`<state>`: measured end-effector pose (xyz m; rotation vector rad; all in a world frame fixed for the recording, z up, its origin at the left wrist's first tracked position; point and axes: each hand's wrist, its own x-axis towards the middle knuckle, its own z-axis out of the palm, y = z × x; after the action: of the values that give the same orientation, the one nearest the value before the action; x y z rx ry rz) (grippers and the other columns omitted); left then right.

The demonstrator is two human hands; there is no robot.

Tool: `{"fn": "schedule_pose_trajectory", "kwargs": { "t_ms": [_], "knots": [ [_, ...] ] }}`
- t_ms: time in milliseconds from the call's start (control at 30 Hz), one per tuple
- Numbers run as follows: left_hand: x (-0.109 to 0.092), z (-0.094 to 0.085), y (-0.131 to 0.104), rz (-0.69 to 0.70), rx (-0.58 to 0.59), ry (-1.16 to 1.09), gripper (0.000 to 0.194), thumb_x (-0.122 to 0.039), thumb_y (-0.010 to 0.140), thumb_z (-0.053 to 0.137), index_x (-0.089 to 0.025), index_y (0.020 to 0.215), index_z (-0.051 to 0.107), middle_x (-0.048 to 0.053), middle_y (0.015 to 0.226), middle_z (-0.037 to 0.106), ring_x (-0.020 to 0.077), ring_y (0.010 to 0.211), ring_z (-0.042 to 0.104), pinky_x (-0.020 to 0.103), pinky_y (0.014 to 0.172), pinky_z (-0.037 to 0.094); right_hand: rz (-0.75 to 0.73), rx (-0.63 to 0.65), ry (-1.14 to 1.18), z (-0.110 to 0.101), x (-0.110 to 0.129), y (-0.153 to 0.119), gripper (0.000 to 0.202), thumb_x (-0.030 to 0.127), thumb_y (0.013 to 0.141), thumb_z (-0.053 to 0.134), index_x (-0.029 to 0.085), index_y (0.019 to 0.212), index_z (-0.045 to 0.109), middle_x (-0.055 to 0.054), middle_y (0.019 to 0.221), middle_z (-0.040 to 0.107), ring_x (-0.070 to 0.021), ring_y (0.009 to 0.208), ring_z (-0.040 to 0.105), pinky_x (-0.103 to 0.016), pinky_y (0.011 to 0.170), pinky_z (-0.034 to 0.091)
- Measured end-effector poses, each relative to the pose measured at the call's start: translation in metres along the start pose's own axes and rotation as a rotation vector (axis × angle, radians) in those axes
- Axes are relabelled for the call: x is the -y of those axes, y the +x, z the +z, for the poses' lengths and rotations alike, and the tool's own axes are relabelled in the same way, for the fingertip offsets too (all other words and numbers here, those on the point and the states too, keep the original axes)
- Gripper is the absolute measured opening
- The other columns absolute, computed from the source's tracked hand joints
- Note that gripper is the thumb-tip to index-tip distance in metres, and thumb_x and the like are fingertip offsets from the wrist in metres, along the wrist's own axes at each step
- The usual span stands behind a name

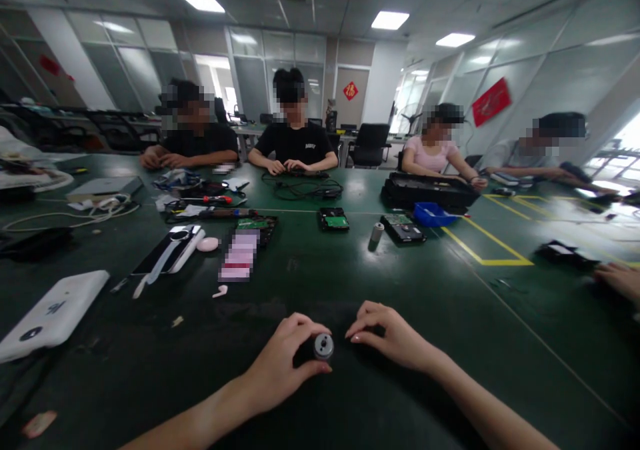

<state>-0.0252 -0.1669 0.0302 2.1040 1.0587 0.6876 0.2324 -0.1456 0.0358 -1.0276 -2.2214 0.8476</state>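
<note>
My left hand point(283, 360) curls its thumb and fingers around a small silver cylindrical motor point(324, 348), whose round end faces me, with a dark centre and small holes. To its right, my right hand point(393, 337) hovers low over the table, fingers bent and loosely apart from the thumb, with nothing visible in it. A gap separates its fingertips from the motor. Further off, a second silver cylinder point(377, 233) stands upright on the green table point(300, 297), beside a hard drive point(404, 229).
Another hard drive point(334, 219) lies mid-table. On the left are a phone point(240, 255), an earbud point(220, 291), a white device point(53, 313) and a red screwdriver point(217, 199). A blue tray point(435, 215) sits before a black case point(430, 192). Several people sit across; another person's hand point(620, 278) is at right.
</note>
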Motion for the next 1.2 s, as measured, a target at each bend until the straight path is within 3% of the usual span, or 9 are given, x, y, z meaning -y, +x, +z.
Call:
{"fn": "schedule_pose_trajectory", "kwargs": {
  "t_ms": [167,367,500,567,733,800,933,1033,1200],
  "knots": [
    [0.004,-0.002,0.001,0.040,0.010,0.018,0.038,-0.034,0.081,0.073,-0.031,0.117,0.061,0.005,0.112,0.060,0.0259,0.109,0.054,0.041,0.097,0.043,0.030,0.189,-0.104,-0.015,-0.017,0.001,0.015,0.035,0.086,0.067,0.031,0.096,0.077,-0.001,0.087,0.059,-0.0163,0.083,0.060,-0.029,0.078,0.045],
    [0.009,0.002,-0.002,0.055,0.010,0.030,0.038,-0.035,0.084,0.070,-0.031,0.120,0.058,0.005,0.114,0.059,0.0259,0.109,0.054,0.042,0.097,0.044,0.095,0.251,-0.106,-0.026,-0.020,-0.004,0.016,0.034,0.086,0.067,0.031,0.099,0.076,-0.002,0.089,0.059,-0.0149,0.078,0.059,-0.025,0.069,0.045],
    [0.007,0.003,-0.003,0.056,0.000,0.036,0.038,-0.033,0.084,0.070,-0.030,0.120,0.057,0.005,0.113,0.059,0.0257,0.108,0.054,0.042,0.097,0.044,0.134,0.257,-0.087,-0.031,-0.021,-0.005,0.033,0.039,0.074,0.078,0.031,0.105,0.074,-0.002,0.091,0.060,-0.0143,0.074,0.057,-0.023,0.062,0.044],
    [0.007,0.003,-0.003,0.054,0.000,0.036,0.038,-0.032,0.084,0.071,-0.030,0.120,0.058,0.004,0.112,0.059,0.0253,0.107,0.054,0.041,0.096,0.044,0.159,0.244,-0.078,-0.031,-0.022,-0.005,0.036,0.041,0.069,0.081,0.030,0.103,0.075,-0.001,0.090,0.060,-0.0144,0.074,0.057,-0.023,0.062,0.044],
    [0.007,0.004,-0.003,0.052,-0.014,0.029,0.037,-0.031,0.084,0.071,-0.029,0.119,0.058,0.004,0.112,0.059,0.0246,0.106,0.055,0.041,0.095,0.045,0.187,0.164,-0.034,-0.021,-0.021,-0.002,0.019,0.039,0.070,0.081,0.027,0.085,0.079,0.000,0.082,0.058,-0.0131,0.071,0.055,-0.024,0.064,0.043],
    [0.007,0.004,-0.003,0.056,-0.019,0.029,0.036,-0.031,0.084,0.071,-0.028,0.118,0.058,0.004,0.110,0.059,0.0246,0.105,0.055,0.041,0.094,0.045,0.177,0.046,-0.009,-0.010,-0.013,0.001,0.017,0.037,0.075,0.077,0.025,0.086,0.078,-0.001,0.085,0.057,-0.0136,0.075,0.056,-0.024,0.067,0.045],
    [0.009,0.006,-0.002,0.070,-0.028,0.020,0.038,-0.028,0.083,0.072,-0.026,0.118,0.058,0.005,0.110,0.059,0.0247,0.104,0.056,0.041,0.093,0.047,0.106,-0.314,0.166,0.023,0.012,0.008,0.011,0.031,0.081,0.072,0.024,0.089,0.076,0.000,0.081,0.056,-0.0128,0.071,0.055,-0.025,0.065,0.045],
    [0.010,0.007,-0.002,0.075,-0.047,0.013,0.038,-0.029,0.081,0.074,-0.024,0.116,0.059,0.006,0.108,0.060,0.0250,0.102,0.056,0.040,0.090,0.048,0.059,-0.287,0.255,0.040,0.026,0.013,0.009,0.028,0.080,0.074,0.025,0.088,0.077,0.000,0.079,0.057,-0.0123,0.070,0.055,-0.024,0.064,0.046],
    [0.008,0.008,-0.003,0.077,-0.051,-0.004,0.034,-0.029,0.082,0.073,-0.022,0.113,0.060,0.006,0.106,0.060,0.0246,0.101,0.057,0.040,0.089,0.049,0.049,-0.212,0.244,0.046,0.032,0.018,0.009,0.027,0.079,0.075,0.025,0.088,0.077,0.000,0.081,0.057,-0.0121,0.071,0.056,-0.024,0.064,0.047]
  ]
}}
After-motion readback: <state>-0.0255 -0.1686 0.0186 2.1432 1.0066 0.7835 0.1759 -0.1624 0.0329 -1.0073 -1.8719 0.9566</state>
